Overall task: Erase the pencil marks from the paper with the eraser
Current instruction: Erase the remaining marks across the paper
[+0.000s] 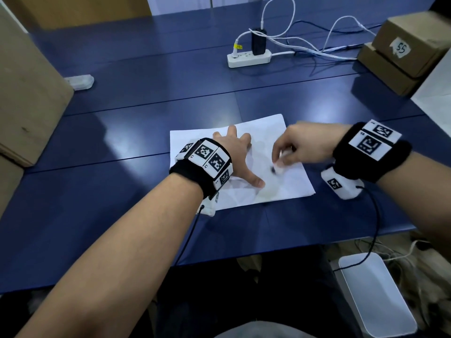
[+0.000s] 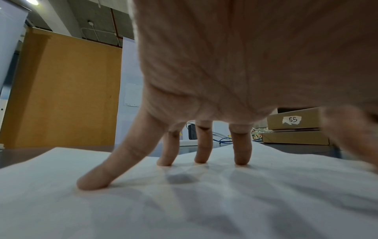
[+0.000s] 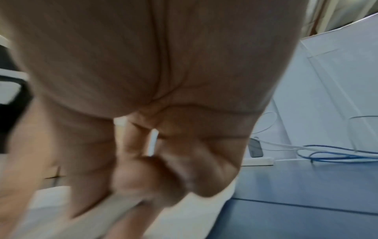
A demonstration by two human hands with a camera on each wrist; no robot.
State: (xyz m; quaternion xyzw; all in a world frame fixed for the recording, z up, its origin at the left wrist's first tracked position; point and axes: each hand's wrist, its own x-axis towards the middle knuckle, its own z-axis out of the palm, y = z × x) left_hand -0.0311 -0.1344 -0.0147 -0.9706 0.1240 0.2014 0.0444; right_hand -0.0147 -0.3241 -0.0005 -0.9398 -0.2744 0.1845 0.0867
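A white sheet of paper [image 1: 288, 184] lies on the blue table [image 1: 122, 215] in front of me. My left hand [image 1: 238, 154] presses flat on its left half with spread, straight fingers [image 2: 96, 179] on the paper [image 2: 184, 210]. My right hand [image 1: 290, 152], blurred by motion, pinches a white eraser [image 1: 279, 164] with curled fingers and holds it against the paper's right half. A small dark smudge [image 1: 272, 170] shows by the eraser's lower end. In the right wrist view the curled right hand [image 3: 143, 177] hides nearly all of the eraser; only a pale blurred strip [image 3: 102, 215] shows below the fingers.
A white power strip [image 1: 249, 58] with a black charger and white and blue cables sits at the table's far side. Cardboard boxes [image 1: 405, 52] marked 55 stand far right, a large box [image 1: 26, 93] at the left. A small clear case [image 1: 79, 81] lies far left.
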